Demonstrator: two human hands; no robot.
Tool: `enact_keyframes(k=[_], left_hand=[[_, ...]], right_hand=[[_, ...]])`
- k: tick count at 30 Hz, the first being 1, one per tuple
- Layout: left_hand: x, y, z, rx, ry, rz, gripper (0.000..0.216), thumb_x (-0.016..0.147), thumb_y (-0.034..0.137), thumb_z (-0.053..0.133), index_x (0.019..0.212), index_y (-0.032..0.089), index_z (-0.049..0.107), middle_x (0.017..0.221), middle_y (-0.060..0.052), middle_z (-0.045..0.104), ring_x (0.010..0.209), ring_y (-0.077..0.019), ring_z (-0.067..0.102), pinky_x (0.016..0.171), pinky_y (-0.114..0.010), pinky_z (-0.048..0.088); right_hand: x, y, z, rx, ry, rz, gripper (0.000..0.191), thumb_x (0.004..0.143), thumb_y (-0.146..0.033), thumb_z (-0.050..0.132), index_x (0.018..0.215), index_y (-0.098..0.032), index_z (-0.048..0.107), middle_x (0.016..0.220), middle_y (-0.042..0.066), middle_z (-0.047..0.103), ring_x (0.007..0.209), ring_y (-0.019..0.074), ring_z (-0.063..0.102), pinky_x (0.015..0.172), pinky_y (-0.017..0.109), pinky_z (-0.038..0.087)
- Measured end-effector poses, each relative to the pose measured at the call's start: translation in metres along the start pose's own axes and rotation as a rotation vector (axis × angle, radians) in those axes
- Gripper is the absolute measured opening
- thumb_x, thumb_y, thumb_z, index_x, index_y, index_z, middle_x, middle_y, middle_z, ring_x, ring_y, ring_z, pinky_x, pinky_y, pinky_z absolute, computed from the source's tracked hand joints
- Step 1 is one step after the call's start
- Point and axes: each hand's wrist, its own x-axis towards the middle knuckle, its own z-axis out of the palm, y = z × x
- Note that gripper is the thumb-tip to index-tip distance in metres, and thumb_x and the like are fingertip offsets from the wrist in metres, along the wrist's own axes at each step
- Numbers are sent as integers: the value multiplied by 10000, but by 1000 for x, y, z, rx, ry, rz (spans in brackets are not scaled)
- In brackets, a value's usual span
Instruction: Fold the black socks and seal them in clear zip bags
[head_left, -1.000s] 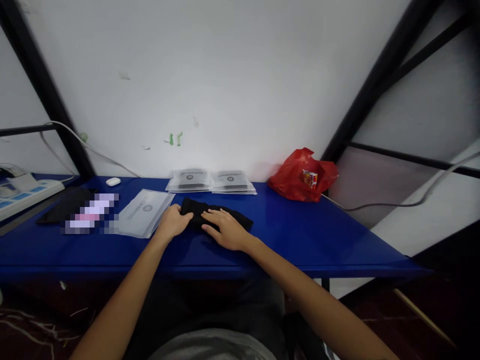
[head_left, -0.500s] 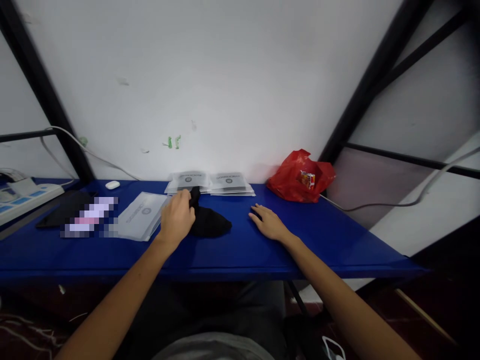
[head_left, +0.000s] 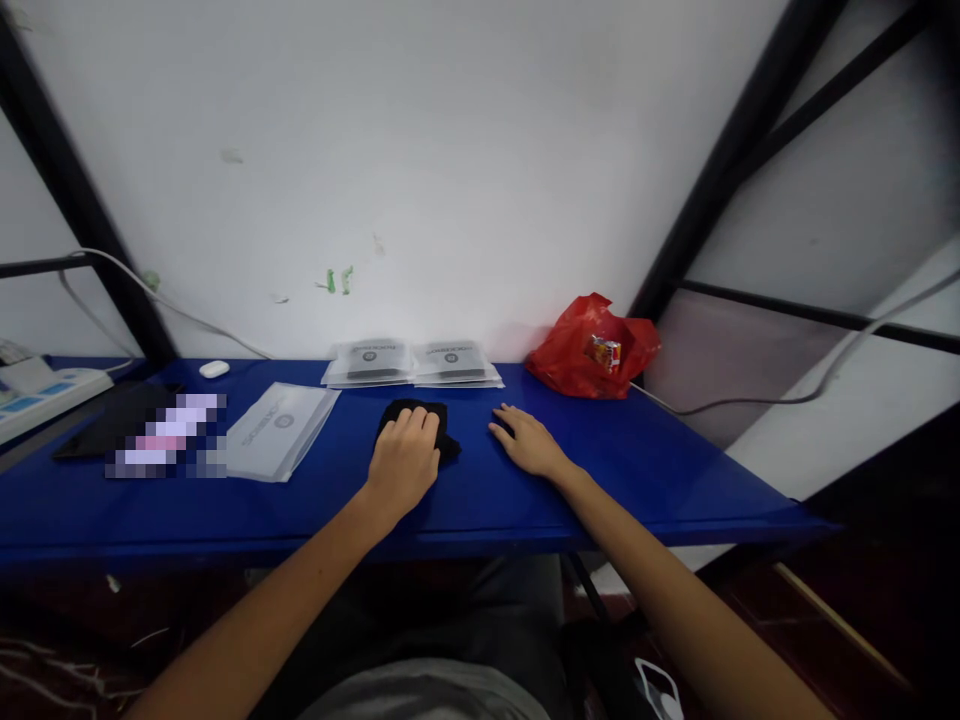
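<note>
A small piece of black cloth (head_left: 390, 418), folded over into a compact bundle, lies on the blue table (head_left: 480, 510). My left hand (head_left: 407, 448) is on top of it, fingers bent over the fabric and gripping it; part of the cloth is hidden under the palm. A dark tip of it sticks out to the right. Resting flat to the right of the cloth is my right hand (head_left: 527, 442), open, fingers stretched out and holding nothing.
White printed zip pouches stand at the back: one stack (head_left: 367, 362) and another (head_left: 457, 362). Another pouch (head_left: 281, 430) lies left. A red plastic bag (head_left: 570, 355) sits back right. Further left are a white case (head_left: 214, 369), a blurred-out object (head_left: 165, 435) and a power strip (head_left: 56, 400).
My left hand has moved right, bringing the lifted end of the black cloth over onto the rest, so the cloth is now more compact. My right hand stays flat on the table.
</note>
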Motion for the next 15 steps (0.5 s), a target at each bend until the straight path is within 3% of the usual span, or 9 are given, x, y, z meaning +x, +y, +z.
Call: enact_keyframes(k=[7, 12, 15], left_hand=[[-13, -8, -2, -379, -43, 201, 247, 894, 320, 447, 1070, 188, 558, 1056, -47, 624, 963, -188, 552, 864, -345, 448], [-5, -41, -11, -458, 64, 22, 315, 916, 313, 372, 1132, 182, 560, 1156, -52, 608, 1101, -174, 517, 1001, -338, 378], [2, -62, -7, -402, -64, -80, 434, 917, 376, 340, 1273, 166, 475, 1327, -68, 503, 1248, -192, 415, 1076, -365, 292]], right_hand=[[0, 2, -1, 20, 34, -26, 489, 911, -376, 385, 1285, -78, 490, 1372, 180, 438, 1288, 273, 390, 1070, 442, 300], [-6, -29, -9, 168, 227, -131, 437, 901, -359, 403, 1247, -123, 527, 1327, 144, 503, 1249, 243, 444, 1053, 425, 344], [-15, -64, -12, 265, 240, -295, 439, 910, -385, 385, 1271, -167, 504, 1332, 108, 505, 1250, 217, 445, 1048, 417, 360]])
